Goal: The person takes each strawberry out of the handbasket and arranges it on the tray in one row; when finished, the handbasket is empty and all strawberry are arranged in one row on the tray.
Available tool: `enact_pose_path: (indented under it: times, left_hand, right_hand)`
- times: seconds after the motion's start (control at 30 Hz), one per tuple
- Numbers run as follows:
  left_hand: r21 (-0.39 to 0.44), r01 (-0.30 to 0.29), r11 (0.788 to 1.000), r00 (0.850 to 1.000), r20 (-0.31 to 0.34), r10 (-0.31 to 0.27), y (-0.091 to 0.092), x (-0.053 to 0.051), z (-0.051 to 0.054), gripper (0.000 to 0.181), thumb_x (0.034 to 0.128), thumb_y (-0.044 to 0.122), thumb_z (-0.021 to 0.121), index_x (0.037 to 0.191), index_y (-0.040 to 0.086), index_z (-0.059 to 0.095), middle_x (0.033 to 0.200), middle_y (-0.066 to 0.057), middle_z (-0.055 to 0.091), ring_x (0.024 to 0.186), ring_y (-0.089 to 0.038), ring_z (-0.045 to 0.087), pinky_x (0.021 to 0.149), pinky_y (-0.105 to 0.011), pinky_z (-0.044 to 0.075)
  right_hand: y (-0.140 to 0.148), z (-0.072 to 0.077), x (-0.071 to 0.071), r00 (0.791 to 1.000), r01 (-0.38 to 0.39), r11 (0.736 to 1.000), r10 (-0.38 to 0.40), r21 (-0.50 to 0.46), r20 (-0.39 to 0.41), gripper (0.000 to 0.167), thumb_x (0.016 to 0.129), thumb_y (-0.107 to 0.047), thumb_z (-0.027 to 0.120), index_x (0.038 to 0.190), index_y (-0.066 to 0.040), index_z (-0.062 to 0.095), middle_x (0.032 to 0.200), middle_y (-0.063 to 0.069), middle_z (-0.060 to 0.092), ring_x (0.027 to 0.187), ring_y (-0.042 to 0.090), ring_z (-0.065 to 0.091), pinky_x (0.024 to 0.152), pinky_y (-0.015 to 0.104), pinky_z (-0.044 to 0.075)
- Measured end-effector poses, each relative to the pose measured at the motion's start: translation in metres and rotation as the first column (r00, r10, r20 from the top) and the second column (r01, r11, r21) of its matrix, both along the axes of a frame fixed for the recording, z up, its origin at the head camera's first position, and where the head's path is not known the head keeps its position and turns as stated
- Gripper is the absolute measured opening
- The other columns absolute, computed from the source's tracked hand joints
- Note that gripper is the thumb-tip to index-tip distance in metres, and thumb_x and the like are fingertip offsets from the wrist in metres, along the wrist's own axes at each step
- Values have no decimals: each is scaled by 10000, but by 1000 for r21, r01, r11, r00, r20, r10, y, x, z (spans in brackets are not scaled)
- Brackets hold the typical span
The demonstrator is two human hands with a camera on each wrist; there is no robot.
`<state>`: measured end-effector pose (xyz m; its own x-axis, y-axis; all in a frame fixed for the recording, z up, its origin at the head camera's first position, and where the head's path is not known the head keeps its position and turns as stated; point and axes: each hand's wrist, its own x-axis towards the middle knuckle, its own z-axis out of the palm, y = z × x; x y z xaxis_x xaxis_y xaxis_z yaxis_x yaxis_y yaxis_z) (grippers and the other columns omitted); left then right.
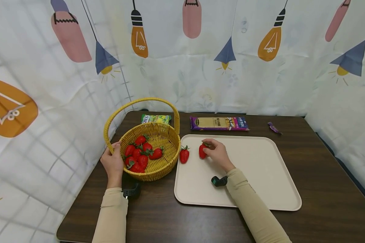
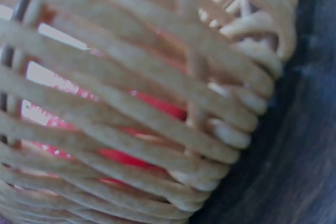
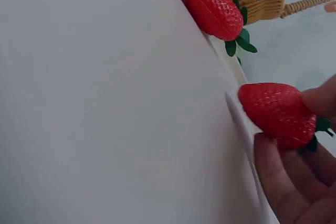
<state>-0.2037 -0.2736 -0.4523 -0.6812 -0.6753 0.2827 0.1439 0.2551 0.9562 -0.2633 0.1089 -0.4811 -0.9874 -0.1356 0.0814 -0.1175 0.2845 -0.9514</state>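
The left hand [image 1: 113,165] grips the left side of the yellow wicker basket [image 1: 169,161], where the handle meets the rim. Several red strawberries [image 1: 143,161] lie inside it, and red shows through the weave [image 2: 142,124] in the left wrist view. Thumb and fingers of the right hand [image 1: 218,156] pinch a strawberry [image 1: 202,151] over the cream tray [image 1: 249,168]; the right wrist view shows this strawberry [image 3: 278,114] between them. Another strawberry [image 1: 184,155] lies at the tray's left edge, beside the basket.
Behind the tray lies a long purple and gold packet [image 1: 219,124], with a small purple wrapped piece [image 1: 273,128] to its right. A green packet [image 1: 156,119] is behind the basket. A patterned curtain [image 1: 182,77] hangs past the dark table's [image 1: 328,189] back edge.
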Motion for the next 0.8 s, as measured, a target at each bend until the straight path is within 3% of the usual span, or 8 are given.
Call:
enact_pose_path:
  times: [0.2,0.43,0.8]
  left_hand:
    - [-1,7,1000,1000,-10,-7,0,-1,0,287,974,271,604,1074,37,737,1106,-70,724,1029,-98,573,845,-231,371]
    - [3,4,1000,1000,1,-4,0,-1,-1,294,979,259,593,1085,20,728,1121,-99,716,1038,-106,572,850,-238,370]
    - [31,13,999,1000,10,-13,0,0,0,297,978,268,595,1099,33,732,1137,-86,711,1088,-147,568,888,-257,378]
  right_hand:
    - [-3,-3,2,997,-34,994,41,107,-60,235,878,-95,679,1109,-102,724,1125,76,702,947,233,647,765,314,520]
    - [-4,-5,3,994,-97,983,104,157,-36,183,896,-126,689,1067,-112,749,1072,77,716,846,174,651,687,282,491]
    - [-8,-6,5,993,-70,982,85,175,-78,159,888,-144,713,1041,-153,753,1079,41,703,866,163,655,709,297,489]
